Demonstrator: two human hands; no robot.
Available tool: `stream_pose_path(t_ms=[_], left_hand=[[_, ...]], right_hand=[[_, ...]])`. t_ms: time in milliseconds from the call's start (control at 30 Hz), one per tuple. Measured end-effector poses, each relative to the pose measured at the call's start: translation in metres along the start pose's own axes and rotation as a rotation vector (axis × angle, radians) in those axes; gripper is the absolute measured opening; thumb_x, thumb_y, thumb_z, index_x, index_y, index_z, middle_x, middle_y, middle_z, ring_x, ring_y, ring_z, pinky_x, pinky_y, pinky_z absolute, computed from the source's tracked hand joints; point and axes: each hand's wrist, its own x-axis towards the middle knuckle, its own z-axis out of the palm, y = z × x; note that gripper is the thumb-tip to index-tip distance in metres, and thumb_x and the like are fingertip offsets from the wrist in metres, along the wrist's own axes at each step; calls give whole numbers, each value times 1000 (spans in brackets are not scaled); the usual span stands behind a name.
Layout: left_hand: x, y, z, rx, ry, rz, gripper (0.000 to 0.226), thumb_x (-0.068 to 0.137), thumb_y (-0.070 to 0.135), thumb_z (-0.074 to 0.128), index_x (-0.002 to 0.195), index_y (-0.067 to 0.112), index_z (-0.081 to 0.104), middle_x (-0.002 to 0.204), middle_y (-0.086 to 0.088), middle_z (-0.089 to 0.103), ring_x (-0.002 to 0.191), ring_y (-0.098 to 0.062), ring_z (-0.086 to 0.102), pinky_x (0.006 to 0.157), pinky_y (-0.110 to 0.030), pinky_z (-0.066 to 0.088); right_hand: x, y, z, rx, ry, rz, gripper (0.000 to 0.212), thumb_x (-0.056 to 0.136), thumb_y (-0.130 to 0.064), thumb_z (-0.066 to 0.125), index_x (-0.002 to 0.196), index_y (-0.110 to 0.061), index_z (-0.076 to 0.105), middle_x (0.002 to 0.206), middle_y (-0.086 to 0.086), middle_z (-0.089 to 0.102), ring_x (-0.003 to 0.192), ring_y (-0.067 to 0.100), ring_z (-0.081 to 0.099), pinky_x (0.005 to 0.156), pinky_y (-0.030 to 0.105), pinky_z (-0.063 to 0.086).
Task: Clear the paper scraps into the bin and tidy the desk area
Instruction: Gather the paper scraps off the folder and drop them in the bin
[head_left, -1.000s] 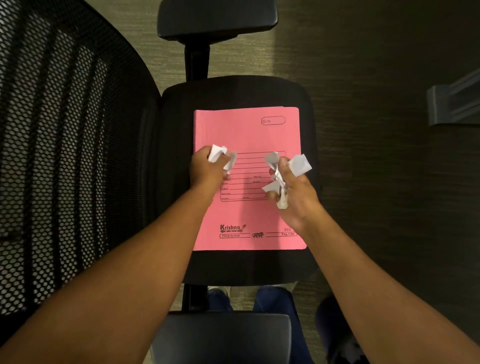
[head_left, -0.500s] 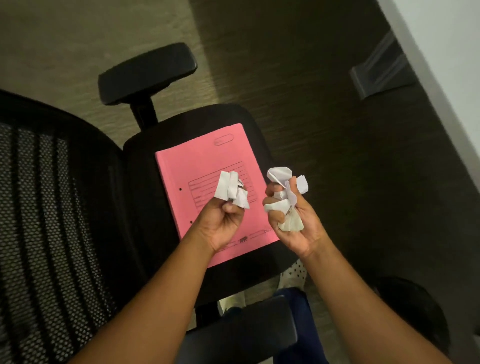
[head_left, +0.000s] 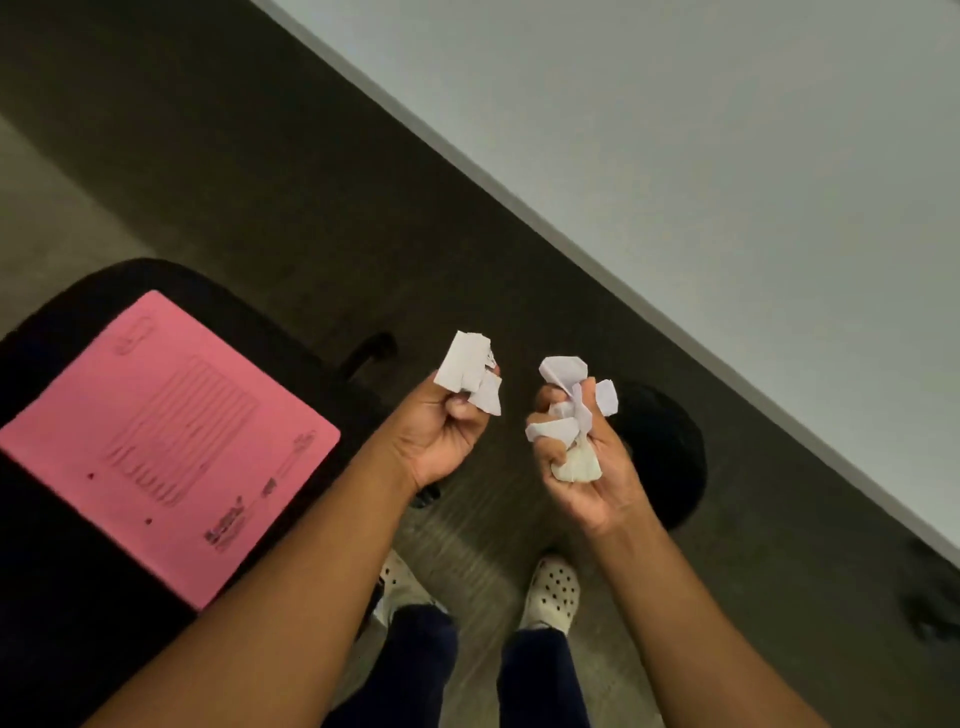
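Note:
My left hand (head_left: 447, 434) is closed around a few white paper scraps (head_left: 470, 371) that stick up past my fingertips. My right hand (head_left: 584, 460) grips a bigger bunch of crumpled white paper scraps (head_left: 566, 415). Both hands hover over the dark floor, palms turned up, side by side and apart. Behind my right hand sits a round black bin (head_left: 670, 447), partly hidden by that hand. A pink file folder (head_left: 156, 441) lies flat on the black chair seat (head_left: 47, 597) at the left.
A white desk top (head_left: 727, 156) runs diagonally across the upper right, its edge close above the bin. My feet in light perforated shoes (head_left: 553, 592) stand on the floor below my hands. A chair castor (head_left: 371, 351) shows past the seat.
The view has swung right, from the chair to the floor and desk. Both hands, still holding scraps, lifted off the folder and moved right, towards the black bin.

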Motion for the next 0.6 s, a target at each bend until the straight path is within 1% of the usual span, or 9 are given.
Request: stream_pose_path(t_ms=[100, 167, 233, 333, 400, 433, 500, 567, 600], left_hand=[[29, -50, 11, 43, 91, -76, 19, 69, 1, 79, 87, 6, 81, 91, -6, 59, 55, -6, 60, 39, -7, 44], [46, -88, 9, 65, 175, -103, 22, 82, 4, 60, 90, 8, 80, 89, -4, 59, 58, -4, 57, 39, -6, 42], [66, -127, -2, 48, 295, -99, 24, 91, 1, 52, 101, 8, 72, 82, -4, 62, 60, -3, 49, 38, -6, 41], [101, -184, -29, -8, 479, -89, 19, 103, 3, 46, 101, 4, 65, 61, -5, 66, 43, -3, 47, 37, -8, 41], [129, -217, -46, 45, 574, -118, 12, 103, 9, 54, 98, 3, 64, 54, -7, 67, 40, -4, 48, 39, -10, 44], [144, -232, -53, 85, 609, -133, 9, 101, 10, 58, 97, 4, 63, 53, -8, 67, 39, -5, 51, 40, -12, 47], [170, -254, -69, 151, 672, -158, 8, 98, 8, 63, 92, 4, 61, 57, -11, 66, 37, -10, 56, 40, -16, 51], [194, -269, -85, 211, 700, -177, 13, 101, 11, 59, 90, 4, 59, 58, -12, 62, 38, -15, 57, 40, -19, 53], [203, -273, -90, 268, 678, -207, 18, 104, 16, 54, 91, 5, 60, 53, -11, 63, 36, -16, 58, 42, -21, 55]], right_hand=[[-20, -35, -47, 0, 118, -47, 32, 99, -41, 57, 108, -11, 66, 80, 1, 57, 59, 9, 54, 40, 17, 43], [-28, -56, -78, -13, 269, -87, 26, 97, -38, 60, 105, -14, 63, 81, 1, 56, 59, 10, 52, 37, 17, 41], [-34, -73, -111, -43, 441, -97, 16, 104, -30, 56, 98, -16, 62, 79, 1, 55, 59, 10, 48, 36, 17, 35], [-36, -97, -152, -71, 656, -121, 17, 107, -22, 52, 93, -17, 61, 81, 2, 57, 59, 11, 45, 46, 20, 31], [-30, -114, -178, -69, 727, -113, 16, 106, -24, 55, 99, -12, 63, 94, 9, 62, 74, 18, 56, 61, 25, 42], [-25, -124, -190, -191, 772, -76, 20, 107, -25, 53, 116, -10, 63, 113, 15, 65, 96, 24, 63, 75, 30, 47], [-4, -141, -220, -589, 918, -46, 46, 109, -30, 47, 151, -11, 45, 156, 15, 47, 142, 30, 46, 107, 34, 39], [10, -141, -242, -1035, 925, -133, 53, 106, -36, 51, 154, -15, 44, 160, 12, 44, 146, 30, 42, 113, 30, 34], [16, -142, -257, -1101, 927, -119, 52, 105, -39, 52, 152, -17, 48, 158, 10, 47, 146, 28, 43, 113, 28, 33]])
